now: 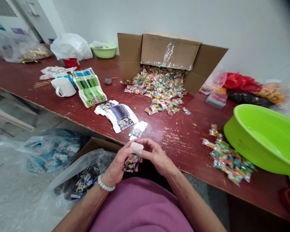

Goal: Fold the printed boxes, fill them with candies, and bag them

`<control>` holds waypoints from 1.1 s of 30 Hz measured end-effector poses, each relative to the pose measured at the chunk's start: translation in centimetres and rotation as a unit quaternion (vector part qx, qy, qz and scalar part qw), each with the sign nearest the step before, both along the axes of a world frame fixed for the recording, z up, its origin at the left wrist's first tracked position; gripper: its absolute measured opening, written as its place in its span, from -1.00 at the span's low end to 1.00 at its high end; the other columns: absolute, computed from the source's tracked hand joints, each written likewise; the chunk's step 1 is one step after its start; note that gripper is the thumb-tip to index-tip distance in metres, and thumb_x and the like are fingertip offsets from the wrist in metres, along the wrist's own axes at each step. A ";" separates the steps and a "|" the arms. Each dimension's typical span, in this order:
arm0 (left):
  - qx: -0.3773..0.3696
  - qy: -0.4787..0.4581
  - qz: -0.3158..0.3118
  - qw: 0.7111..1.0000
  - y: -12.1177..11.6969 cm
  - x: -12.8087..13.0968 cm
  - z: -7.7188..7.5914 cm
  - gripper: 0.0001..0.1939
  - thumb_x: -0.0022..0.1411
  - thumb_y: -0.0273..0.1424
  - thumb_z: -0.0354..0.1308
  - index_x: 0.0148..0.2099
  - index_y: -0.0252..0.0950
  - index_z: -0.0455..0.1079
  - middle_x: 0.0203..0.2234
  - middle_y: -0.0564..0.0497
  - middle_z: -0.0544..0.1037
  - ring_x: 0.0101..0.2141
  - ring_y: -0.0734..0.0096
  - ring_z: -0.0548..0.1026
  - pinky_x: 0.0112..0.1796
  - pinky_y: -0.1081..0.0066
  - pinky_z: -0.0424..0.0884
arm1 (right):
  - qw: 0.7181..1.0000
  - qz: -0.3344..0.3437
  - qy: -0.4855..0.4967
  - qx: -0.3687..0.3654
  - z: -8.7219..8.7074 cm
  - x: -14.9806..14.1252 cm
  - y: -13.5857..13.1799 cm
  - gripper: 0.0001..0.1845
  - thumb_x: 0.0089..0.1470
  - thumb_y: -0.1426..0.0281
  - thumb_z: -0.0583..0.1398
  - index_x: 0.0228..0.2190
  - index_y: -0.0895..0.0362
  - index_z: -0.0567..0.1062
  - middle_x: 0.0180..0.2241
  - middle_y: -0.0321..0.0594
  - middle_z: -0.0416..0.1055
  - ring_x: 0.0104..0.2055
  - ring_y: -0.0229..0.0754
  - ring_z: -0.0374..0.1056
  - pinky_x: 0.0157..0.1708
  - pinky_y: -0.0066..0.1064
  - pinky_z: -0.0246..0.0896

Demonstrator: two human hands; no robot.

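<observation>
A small purple printed candy box (131,162) is held between both hands over my lap, its white end flap raised at the top. My left hand (119,161) grips the box's left side, with fingers wrapped behind it. At the upper right, my right hand (157,155) pinches the white flap with thumb and fingers. Just beyond the hands lies a single small box blank (138,129) on the table, and past it a spread of flat purple box blanks (120,116). Wrapped candies (159,85) spill from an opened cardboard carton (170,50) at the back.
Green box blanks (90,88) and a white mug (63,87) stand left on the red table (183,129). A large green basin (268,141) is at right beside more wrapped candies (230,158). Below left, a plastic-lined carton holds purple boxes (85,180); a clear bag (55,151) holds blue ones.
</observation>
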State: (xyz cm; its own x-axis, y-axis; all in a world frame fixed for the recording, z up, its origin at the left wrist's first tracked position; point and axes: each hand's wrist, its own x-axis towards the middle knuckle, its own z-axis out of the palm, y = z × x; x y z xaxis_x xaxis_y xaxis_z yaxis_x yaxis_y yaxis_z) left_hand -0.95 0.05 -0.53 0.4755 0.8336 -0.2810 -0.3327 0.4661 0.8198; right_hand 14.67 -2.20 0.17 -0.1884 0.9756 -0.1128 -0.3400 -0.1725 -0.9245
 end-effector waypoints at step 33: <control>-0.178 -0.050 -0.024 0.983 0.7 0.3 -0.8 -0.52 0.23 -0.29 0.09 0.17 -0.35 0.38 -0.53 0.02 0.55 -0.65 0.38 0.47 -0.66 0.43 0.41 | 0.948 -0.040 -0.265 0.170 -1.3 -0.1 -0.8 -0.79 0.11 0.21 0.28 -0.23 0.04 0.54 -0.08 -0.16 0.47 -0.18 -0.12 0.46 -0.19 -0.27 0.39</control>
State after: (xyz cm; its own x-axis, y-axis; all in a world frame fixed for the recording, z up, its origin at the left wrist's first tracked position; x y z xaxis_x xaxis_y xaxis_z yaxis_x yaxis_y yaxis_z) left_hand -0.64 0.80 -1.31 0.5515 0.6679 -0.4998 -0.3751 0.7337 0.5666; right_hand 14.62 -2.97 -1.11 -0.1177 0.9813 0.1520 0.1876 0.1723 -0.9670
